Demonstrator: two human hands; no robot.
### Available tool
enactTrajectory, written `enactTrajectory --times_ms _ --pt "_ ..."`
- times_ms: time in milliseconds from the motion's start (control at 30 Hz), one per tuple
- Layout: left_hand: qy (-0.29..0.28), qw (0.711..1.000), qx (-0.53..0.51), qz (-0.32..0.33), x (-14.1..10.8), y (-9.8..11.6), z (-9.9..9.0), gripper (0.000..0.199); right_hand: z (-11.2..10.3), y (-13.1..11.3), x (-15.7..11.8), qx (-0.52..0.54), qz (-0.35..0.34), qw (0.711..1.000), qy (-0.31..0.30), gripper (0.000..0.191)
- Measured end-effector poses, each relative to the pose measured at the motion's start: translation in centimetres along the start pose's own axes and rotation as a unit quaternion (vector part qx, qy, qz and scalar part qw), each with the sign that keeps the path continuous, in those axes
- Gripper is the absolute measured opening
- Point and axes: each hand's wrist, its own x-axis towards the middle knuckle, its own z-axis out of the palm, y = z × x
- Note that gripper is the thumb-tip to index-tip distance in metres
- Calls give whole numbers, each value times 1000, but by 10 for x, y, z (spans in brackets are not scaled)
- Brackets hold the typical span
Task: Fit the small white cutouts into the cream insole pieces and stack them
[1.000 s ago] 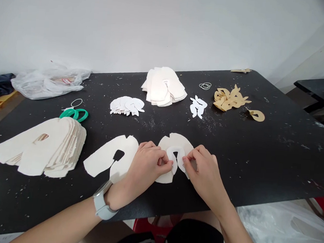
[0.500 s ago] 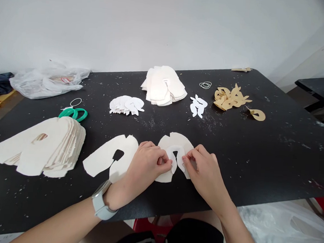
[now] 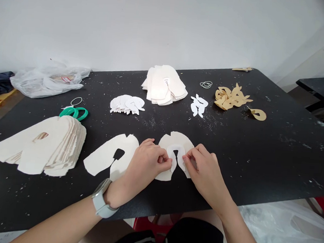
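Your left hand [image 3: 145, 164] and right hand [image 3: 206, 169] have fingers closed on the white paper insert [image 3: 172, 149], both sides, holding it flat on the cream cut-out [image 3: 174, 141] near the black bench [image 3: 259, 161] edge.

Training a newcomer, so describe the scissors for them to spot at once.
On the black table, go to the big stack of cream cut-out pieces at the left. The scissors poke out behind it, showing two green loop handles, the only green thing there.
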Motion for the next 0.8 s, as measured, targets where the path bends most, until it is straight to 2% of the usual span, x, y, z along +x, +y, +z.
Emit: enactTrajectory --times_ms 567,800 --pt "36 997 39 52 -4 -3 4 34 0 -1 2 -33 -18 999 -2 26" --pt "11 999 7 35 -5 -2 2 36 0 0 1 -5 -7 1000 -5 25"
